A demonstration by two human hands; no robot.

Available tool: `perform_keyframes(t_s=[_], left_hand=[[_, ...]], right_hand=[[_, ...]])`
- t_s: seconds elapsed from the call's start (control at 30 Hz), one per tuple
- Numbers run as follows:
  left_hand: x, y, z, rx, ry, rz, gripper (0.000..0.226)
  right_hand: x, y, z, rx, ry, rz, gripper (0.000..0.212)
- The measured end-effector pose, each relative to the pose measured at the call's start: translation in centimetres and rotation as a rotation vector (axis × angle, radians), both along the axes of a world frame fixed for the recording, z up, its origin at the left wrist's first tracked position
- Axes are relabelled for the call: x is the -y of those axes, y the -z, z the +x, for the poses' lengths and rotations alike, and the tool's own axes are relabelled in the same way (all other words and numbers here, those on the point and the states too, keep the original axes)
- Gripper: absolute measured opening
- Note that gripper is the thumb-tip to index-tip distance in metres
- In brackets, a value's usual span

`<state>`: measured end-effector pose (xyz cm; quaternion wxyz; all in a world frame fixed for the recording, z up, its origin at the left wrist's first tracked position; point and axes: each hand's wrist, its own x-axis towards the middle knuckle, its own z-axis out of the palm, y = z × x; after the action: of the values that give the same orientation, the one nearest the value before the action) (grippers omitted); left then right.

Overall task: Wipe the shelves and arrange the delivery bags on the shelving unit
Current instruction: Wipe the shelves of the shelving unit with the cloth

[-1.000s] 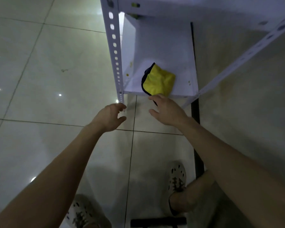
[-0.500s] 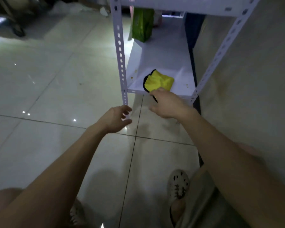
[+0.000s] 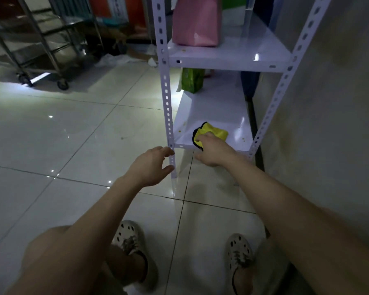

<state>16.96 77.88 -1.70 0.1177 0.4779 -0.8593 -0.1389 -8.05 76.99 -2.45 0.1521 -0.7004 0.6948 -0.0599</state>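
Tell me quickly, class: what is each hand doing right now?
Left hand: open, fingers curled beside the shelf post, holding nothing.
Right hand: fingers on the yellow cloth on the bottom shelf; whether they grip it cannot be told.

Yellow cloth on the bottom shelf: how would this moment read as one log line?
step: wiping | right hand: fingers on yellow cloth, bottom shelf | left hand: open, at front post | pink bag: shelf above
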Motion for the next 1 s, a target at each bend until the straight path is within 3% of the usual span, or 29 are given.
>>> perform_keyframes(t_s=[0.1, 0.27, 0.37, 0.53, 0.6, 0.77, 1.0], left_hand=[[3.4, -0.2, -1.3, 0.006, -0.002, -0.045, 0.052], [10.8, 0.0, -2.8, -0.273, -0.228, 0.128, 0.06], [14.0, 0.4, -3.4, -0.406, -0.415, 0.128, 0.067], [16.7, 2.3, -5.1, -0.413, -0.351, 0.13, 0.098], [17.7, 2.9, -5.8, -0.471, -0.303, 0.111, 0.093], [19.8, 2.9, -7.0, -0.596, -0.314, 0.053, 0.051], [20.8, 3.4, -6.3, -0.588, -0.271, -0.002, 0.046]], right_hand=[[4.1, 2.2, -1.1, 0.017, 0.054, -0.014, 0.068], [11.0, 8.9, -4.7, -0.015, 0.271, -0.115, 0.073], [14.0, 12.5, -5.7, 0.002, 0.371, -0.206, 0.071], [16.0, 18.8, -5.2, 0.052, 0.339, -0.268, 0.063], [15.5, 20.2, -4.9, 0.021, 0.351, -0.271, 0.056], [15.3, 21.0, -5.4, 0.009, 0.362, -0.328, 0.053], [20.2, 21.3, -6.9, 0.017, 0.364, -0.256, 0.05]])
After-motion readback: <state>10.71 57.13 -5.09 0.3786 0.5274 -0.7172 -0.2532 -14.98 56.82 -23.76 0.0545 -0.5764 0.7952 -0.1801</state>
